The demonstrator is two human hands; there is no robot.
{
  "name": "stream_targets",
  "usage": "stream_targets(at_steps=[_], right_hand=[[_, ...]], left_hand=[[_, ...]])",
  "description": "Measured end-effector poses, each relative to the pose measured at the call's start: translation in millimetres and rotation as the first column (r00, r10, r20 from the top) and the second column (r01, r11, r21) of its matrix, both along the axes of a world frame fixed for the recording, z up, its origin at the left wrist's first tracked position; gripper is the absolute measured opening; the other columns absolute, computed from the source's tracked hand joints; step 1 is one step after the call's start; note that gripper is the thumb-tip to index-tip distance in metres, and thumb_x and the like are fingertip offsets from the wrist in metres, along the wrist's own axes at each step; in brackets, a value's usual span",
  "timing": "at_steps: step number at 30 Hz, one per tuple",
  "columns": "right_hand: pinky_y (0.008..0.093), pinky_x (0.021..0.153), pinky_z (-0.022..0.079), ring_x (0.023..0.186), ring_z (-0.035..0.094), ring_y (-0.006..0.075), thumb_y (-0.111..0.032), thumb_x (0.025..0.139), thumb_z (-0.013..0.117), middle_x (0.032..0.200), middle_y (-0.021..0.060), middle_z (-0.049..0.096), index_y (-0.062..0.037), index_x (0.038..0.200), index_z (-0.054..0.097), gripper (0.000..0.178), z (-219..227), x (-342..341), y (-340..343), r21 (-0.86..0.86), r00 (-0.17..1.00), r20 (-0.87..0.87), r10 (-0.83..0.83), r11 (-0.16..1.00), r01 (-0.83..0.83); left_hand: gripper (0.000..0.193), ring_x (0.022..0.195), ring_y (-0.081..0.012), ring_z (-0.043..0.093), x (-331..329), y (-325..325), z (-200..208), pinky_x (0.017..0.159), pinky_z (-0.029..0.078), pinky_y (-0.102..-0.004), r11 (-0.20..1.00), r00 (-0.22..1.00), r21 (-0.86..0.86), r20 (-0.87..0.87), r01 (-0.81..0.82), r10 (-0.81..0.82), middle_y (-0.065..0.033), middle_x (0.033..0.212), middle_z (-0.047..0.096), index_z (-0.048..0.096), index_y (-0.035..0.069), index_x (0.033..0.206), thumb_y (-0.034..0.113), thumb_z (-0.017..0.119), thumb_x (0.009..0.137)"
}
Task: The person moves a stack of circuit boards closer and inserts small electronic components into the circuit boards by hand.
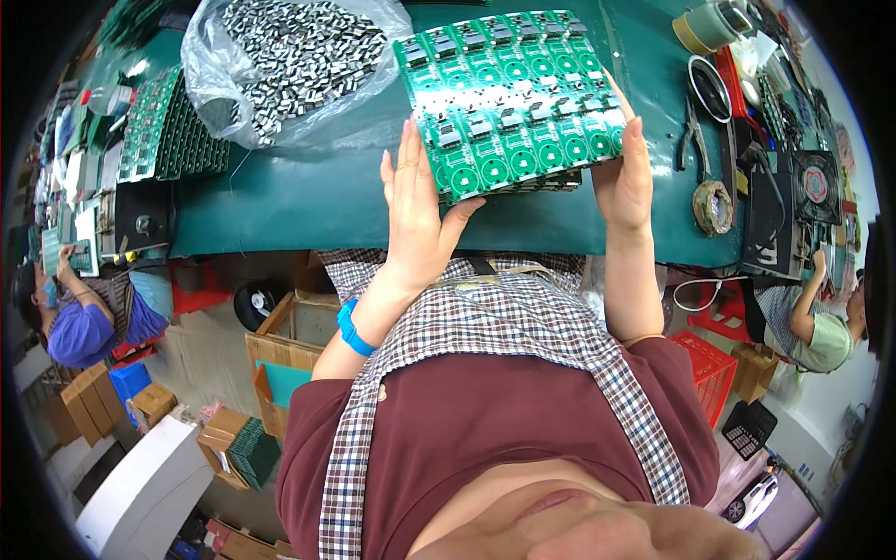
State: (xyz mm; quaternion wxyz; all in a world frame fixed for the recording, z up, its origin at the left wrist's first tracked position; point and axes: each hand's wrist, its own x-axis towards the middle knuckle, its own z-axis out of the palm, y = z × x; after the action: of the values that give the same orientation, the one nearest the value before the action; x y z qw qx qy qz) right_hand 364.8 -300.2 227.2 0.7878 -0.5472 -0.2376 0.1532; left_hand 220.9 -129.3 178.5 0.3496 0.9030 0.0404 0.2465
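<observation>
A green circuit board panel [513,103] with rows of repeated round and rectangular patterns is between my two hands above the table. My left hand [415,205] presses flat fingers along its left edge, with the thumb at the near corner. On the right edge, my right hand [623,187] grips the panel, its thumb at the near right corner and its fingers partly hidden behind. More board edges [558,183] show just under the near edge; whether they are held with the panel, I cannot tell. A clear plastic bag [207,70] full of small black-and-silver components [303,56] lies to the left.
Stacked green boards [154,131] stand at the table's left. Pliers [694,140], a tape roll [712,207] and a round container [707,89] lie at the right, near a black fan [818,187]. One person [89,322] works at far left, another [821,322] at far right.
</observation>
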Motion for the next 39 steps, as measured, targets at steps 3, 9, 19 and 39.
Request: stream_targets(at_steps=[3, 9, 19, 39], right_hand=[[0.0339, 0.106, 0.030, 0.126, 0.042, 0.0210, -0.042, 0.097, 0.040, 0.137, 0.0135, 0.044, 0.0054, 0.140, 0.029, 0.065, 0, -2, 4, -0.001, 0.997, -0.069, -0.036, 0.999, 0.037], [0.0399, 0.106, 0.030, 0.127, 0.041, 0.0243, -0.051, 0.097, 0.032, 0.139, 0.0129, 0.041, 0.0016, 0.141, 0.030, 0.069, 6, 2, -4, -0.028, 0.977, -0.195, -0.084, 0.996, 0.080], [0.0363, 0.096, 0.042, 0.115, 0.052, 0.0217, -0.014, 0.096, 0.046, 0.128, 0.0133, 0.051, 0.0050, 0.136, 0.035, 0.047, 16, 10, -13, -0.160, 0.984, -0.165, -0.062, 0.986, 0.035], [0.0401, 0.098, 0.040, 0.114, 0.053, 0.0234, -0.023, 0.096, 0.045, 0.126, 0.0108, 0.055, -0.0001, 0.128, 0.046, 0.039, 9, 0, -25, -0.099, 0.974, -0.133, -0.183, 0.980, 0.171]], left_hand=[[0.091, 0.137, -0.0362, 0.023, 0, 3, 1, 0.108, 0.012, -0.0559, 0.993, 0.999, -0.117, 0.035, 0.005, -0.001, -0.0230, 0.148, 0.024, 0.019, -0.004, 0.143, 0.019, 0.073, 0.074], [0.091, 0.132, -0.0324, 0.036, 2, 9, 2, 0.108, 0.019, -0.0522, 0.993, 0.991, -0.101, 0.111, -0.062, 0.073, -0.0190, 0.142, 0.038, 0.036, 0.001, 0.138, 0.029, 0.080, 0.063], [0.091, 0.140, -0.0332, 0.014, -3, -3, -3, 0.107, 0.010, -0.0604, 0.975, 0.992, -0.189, 0.027, -0.118, 0.125, -0.0179, 0.151, 0.015, 0.027, 0.004, 0.142, 0.041, 0.073, 0.072], [0.089, 0.141, -0.0356, 0.012, 13, 14, 3, 0.111, 0.016, -0.0484, 0.918, 0.983, -0.384, 0.183, 0.098, -0.029, -0.0180, 0.152, 0.014, 0.033, 0.007, 0.142, 0.029, 0.078, 0.068]])
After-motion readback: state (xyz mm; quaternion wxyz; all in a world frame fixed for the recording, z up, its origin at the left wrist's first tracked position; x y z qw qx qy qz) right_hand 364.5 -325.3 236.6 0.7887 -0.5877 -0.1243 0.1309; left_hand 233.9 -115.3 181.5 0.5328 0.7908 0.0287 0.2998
